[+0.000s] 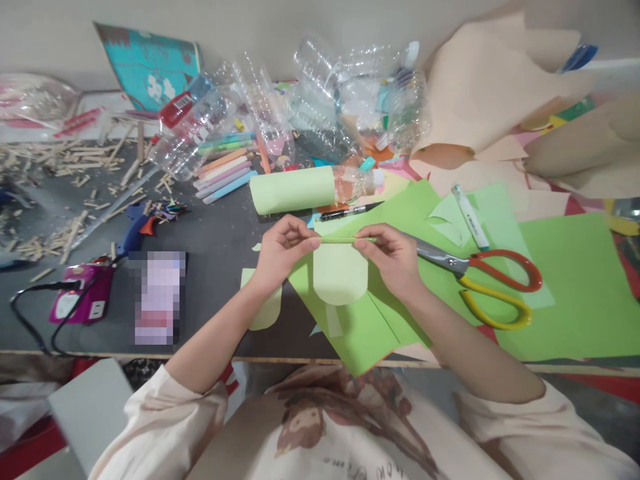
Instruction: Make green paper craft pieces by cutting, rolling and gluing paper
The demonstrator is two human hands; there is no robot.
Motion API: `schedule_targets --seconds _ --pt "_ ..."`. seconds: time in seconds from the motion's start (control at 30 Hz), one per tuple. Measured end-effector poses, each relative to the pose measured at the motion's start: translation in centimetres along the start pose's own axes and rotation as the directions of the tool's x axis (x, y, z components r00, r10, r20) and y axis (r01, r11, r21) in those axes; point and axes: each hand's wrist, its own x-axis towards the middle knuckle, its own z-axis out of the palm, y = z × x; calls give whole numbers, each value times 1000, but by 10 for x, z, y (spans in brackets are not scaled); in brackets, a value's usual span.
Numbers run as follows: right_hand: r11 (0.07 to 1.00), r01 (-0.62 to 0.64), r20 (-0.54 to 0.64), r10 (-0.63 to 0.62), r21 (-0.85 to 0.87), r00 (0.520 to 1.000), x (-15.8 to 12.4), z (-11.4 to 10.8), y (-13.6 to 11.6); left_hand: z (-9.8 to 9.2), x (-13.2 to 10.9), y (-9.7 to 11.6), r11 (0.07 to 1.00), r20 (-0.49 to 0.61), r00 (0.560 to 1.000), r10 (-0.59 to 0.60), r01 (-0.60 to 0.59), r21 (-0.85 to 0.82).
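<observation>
Between my left hand [287,250] and my right hand [390,257] a thin green paper strip [339,240] is stretched level, its ends pinched by thumbs and fingers. Right behind the strip is a pale green paper piece [341,277] with rounded lower corners; whether my fingers grip it too, I cannot tell. Bright green paper sheets [360,340] lie beneath. Beyond my hands lie a black pen-like tool [345,213] and a plastic bottle [353,183] partly wrapped in pale green paper. Scissors [455,263] with red and yellow handles rest beside my right hand.
On the left are a blue glue gun [134,227], a purple box with a cord [83,293], a blurred phone [160,297] and scattered wooden sticks [75,160]. Markers [227,175], clear bottles [320,87] and beige paper [500,87] crowd the back. A white marker [470,217] lies right.
</observation>
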Motion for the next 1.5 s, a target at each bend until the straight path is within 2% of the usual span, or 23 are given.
schedule_targets --seconds 0.13,0.27,0.4,0.57,0.7,0.8,0.87,0.93,1.0,1.07,1.1,1.17,1.23,1.3,1.4,1.5 --pt "998 63 -51 -62 31 997 3 -4 1 -8 5 -2 999 -24 1000 17 -17 -28" --pt "994 104 -25 -104 17 994 2 -5 3 -9 5 -1 999 -49 998 43 -43 5" --pt "992 125 20 -125 -31 992 0 -4 6 -5 0 4 991 31 999 36 -40 126" --pt "969 215 52 -210 -121 976 0 -4 4 -3 -1 7 972 119 993 -5 -23 233" --pt "962 226 58 -219 -153 974 0 -5 1 -5 0 7 950 160 987 26 -74 304" --pt "973 194 -66 -203 -127 977 4 -6 0 -8 1 6 946 95 991 97 -122 302" --pt "976 173 -192 -197 -131 961 9 -9 1 -10 2 5 951 54 992 114 -124 283" --pt "975 148 -268 -188 -163 945 16 -14 2 -12 3 3 958 35 993 114 -119 261" --pt "972 121 -275 -174 -199 945 22 -21 3 -14 3 3 961 -18 988 153 -145 235" --pt "967 87 -217 -141 -241 966 28 -28 3 -16 2 4 943 -85 966 242 -214 255" --pt "961 70 -149 -113 -268 982 30 -31 3 -17 1 6 918 -89 952 291 -252 306" --pt "936 57 71 -35 -347 997 32 -36 3 -19 -1 13 834 6 939 343 -307 458" --pt "885 125 308 22 -448 951 32 -39 2 -23 -3 23 722 155 934 322 -348 598" --pt "812 259 442 -2 -523 897 32 -39 2 -28 -6 34 599 289 913 287 -407 690" --pt "722 404 456 -137 -562 880 31 -36 4 -40 -14 46 397 408 888 211 -459 795" --pt "704 444 419 -225 -554 880 28 -31 5 -61 -25 46 301 396 918 -5 -376 876"
